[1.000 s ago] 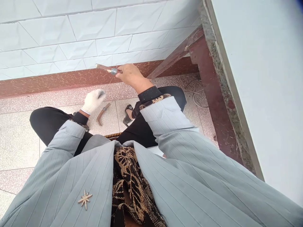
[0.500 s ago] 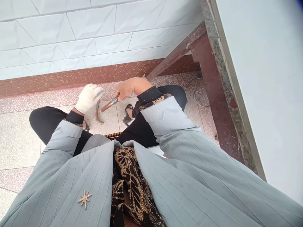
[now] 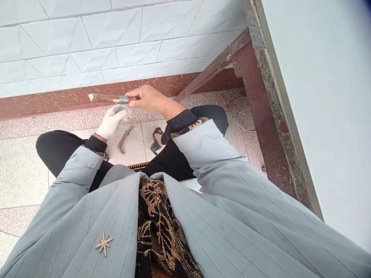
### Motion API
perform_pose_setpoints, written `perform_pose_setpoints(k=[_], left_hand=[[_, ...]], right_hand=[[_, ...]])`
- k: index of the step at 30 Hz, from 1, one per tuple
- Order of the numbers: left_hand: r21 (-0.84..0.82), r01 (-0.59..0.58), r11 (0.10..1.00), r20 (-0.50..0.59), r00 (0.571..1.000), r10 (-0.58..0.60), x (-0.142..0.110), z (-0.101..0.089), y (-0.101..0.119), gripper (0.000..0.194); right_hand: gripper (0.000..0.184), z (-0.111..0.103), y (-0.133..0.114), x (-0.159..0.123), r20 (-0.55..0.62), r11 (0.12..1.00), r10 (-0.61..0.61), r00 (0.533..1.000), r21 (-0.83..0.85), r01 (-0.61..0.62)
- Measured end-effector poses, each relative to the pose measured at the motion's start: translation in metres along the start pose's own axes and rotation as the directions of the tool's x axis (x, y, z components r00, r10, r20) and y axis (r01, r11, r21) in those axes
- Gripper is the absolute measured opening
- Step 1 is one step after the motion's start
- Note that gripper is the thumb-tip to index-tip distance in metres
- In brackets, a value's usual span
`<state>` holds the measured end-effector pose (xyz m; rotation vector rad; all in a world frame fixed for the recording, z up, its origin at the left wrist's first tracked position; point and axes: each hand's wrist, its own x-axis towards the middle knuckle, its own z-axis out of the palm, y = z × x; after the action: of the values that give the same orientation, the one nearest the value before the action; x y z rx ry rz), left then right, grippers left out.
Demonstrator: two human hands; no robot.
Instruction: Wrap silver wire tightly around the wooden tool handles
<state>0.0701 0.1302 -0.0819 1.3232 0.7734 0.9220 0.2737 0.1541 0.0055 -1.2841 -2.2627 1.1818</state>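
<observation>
My right hand (image 3: 149, 101) is closed around one end of a reddish-brown wooden stick (image 3: 106, 98), which points left, almost level. Silvery wire (image 3: 123, 99) is wound in a tight coil around the stick beside my fingertips. Just below the coil is my left hand (image 3: 113, 117), in a white knitted glove, its thumb and fingers pinched together. What lies between them is too small to make out. Beneath the gloved hand shows a curved brown piece (image 3: 125, 139) with a bent lower end. Whether it rests on the floor or hangs, I cannot tell.
A white tiled wall (image 3: 110, 29) with a brown skirting band (image 3: 40, 102) runs ahead. At right stand a red-brown wooden frame (image 3: 261, 100) and a pale slab (image 3: 319, 96). A thin cable (image 3: 240, 121) lies on the speckled tile floor (image 3: 23, 170). My bent knees flank the hands.
My right hand has raised the stick and turned it from pointing down-left to nearly level. My left hand has moved slightly down and right. The curved brown piece has a different slant.
</observation>
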Motion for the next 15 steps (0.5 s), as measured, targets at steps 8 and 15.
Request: perform_pose_setpoints(k=[8, 15], left_hand=[[-0.04, 0.098, 0.994, -0.177, 0.979, -0.103, 0.003, 0.001, -0.018, 0.034], [-0.037, 0.111, 0.993, -0.169, 0.979, -0.116, 0.006, -0.005, -0.015, 0.019]], right_hand=[[0.026, 0.029, -0.011, 0.01, -0.157, 0.846, 0.165, 0.974, -0.485, -0.222], [0.037, 0.034, -0.012, 0.007, -0.151, 0.78, 0.14, 0.979, -0.592, -0.203]])
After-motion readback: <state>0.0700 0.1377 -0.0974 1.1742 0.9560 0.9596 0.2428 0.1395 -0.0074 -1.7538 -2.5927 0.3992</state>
